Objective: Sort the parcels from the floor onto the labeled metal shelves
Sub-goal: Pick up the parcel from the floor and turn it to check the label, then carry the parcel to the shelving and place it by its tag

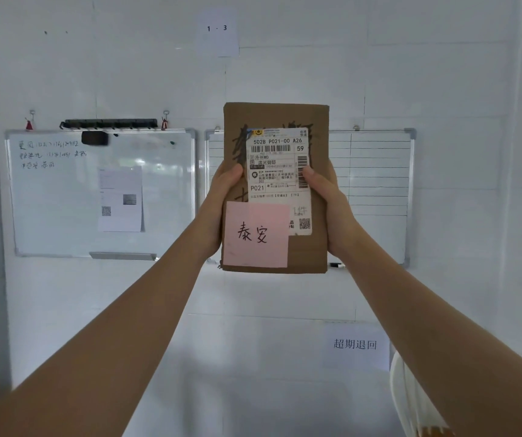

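I hold a flat brown cardboard parcel [316, 121] upright at arm's length in front of a white wall. It carries a white shipping label [278, 171] and a pink sticky note [256, 236] with handwritten characters at its lower left. My left hand [218, 197] grips the parcel's left edge, thumb on the front. On the right edge sits my right hand [332, 203], its thumb resting over the label. No shelves or floor parcels are in view.
Two whiteboards hang on the wall: one with writing and a taped sheet [102, 190], one ruled [376, 184] behind the parcel. A paper sign "1 - 3" [217, 32] is above, another paper sign [355, 344] lower right. Something white [411, 402] shows at the bottom right.
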Demonstrator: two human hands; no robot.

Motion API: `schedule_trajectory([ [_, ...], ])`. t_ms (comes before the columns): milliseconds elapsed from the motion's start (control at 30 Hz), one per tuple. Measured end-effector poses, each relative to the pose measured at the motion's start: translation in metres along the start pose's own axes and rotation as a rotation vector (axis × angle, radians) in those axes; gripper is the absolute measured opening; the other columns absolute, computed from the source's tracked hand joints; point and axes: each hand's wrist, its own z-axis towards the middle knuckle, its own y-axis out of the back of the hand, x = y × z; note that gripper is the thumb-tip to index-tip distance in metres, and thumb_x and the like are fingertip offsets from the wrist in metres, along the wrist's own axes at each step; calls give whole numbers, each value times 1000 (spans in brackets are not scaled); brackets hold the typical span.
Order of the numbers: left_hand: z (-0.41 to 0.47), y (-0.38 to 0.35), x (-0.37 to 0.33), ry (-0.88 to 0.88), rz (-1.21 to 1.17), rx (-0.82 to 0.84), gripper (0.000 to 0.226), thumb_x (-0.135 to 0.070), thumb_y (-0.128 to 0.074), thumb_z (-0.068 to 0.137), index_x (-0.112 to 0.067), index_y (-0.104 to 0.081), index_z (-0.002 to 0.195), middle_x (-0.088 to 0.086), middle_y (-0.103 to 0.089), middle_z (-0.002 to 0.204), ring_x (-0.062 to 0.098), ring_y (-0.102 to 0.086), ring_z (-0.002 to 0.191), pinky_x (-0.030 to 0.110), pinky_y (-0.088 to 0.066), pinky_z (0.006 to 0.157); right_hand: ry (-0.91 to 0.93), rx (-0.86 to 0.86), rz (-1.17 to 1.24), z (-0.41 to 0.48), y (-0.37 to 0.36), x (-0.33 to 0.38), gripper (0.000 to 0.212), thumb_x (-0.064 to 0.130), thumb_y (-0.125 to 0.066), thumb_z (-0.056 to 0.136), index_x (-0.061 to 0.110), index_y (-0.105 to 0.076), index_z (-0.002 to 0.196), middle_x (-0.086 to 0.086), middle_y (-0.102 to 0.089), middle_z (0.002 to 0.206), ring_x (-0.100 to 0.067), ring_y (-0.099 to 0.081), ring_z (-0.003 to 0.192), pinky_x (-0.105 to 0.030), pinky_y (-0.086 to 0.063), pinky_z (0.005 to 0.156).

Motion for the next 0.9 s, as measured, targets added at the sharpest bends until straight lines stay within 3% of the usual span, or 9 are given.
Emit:
schedule_trajectory([
  [200,-3,3,1,24,-13,-3,74,-46,-55,72,-17,-40,138,15,-58,131,24,-64,100,30,-57,74,-20,-24,16,-6,0,-7,77,29,-63,80,21,-28,149,-16,-57,137,-35,-61,118,-51,-51,96],
  [333,-13,-4,2,39,-61,9,88,-51,-64,62,-16,-38,139,15,-56,133,33,-58,116,44,-49,92,-6,-33,5,-21,-4,-1,79,28,-65,80,21,-26,149,-17,-55,138,-36,-60,118,-53,-49,98],
  [500,-34,-20,-3,0,-90,-8,77,-44,-56,73,-11,-37,140,14,-59,127,22,-67,93,31,-57,71,3,-63,-26,-44,-7,16,78,27,-62,79,21,-26,148,-15,-53,140,-32,-63,114,-47,-54,92],
  [733,-85,-50,-33,-18,-58,-42,86,-47,-62,66,-10,-37,140,16,-54,136,32,-56,117,42,-50,92,24,-33,51,-81,-16,47,74,28,-63,77,21,-31,144,-15,-59,127,-21,-70,93,-40,-57,83],
  [900,-134,-78,-57,-60,-73,-94,70,-38,-50,79,-8,-36,141,17,-55,131,27,-63,104,32,-56,74,13,62,106,-113,-30,68,77,28,-61,80,22,-26,148,-16,-51,141,-25,-65,106,-45,-53,93],
])
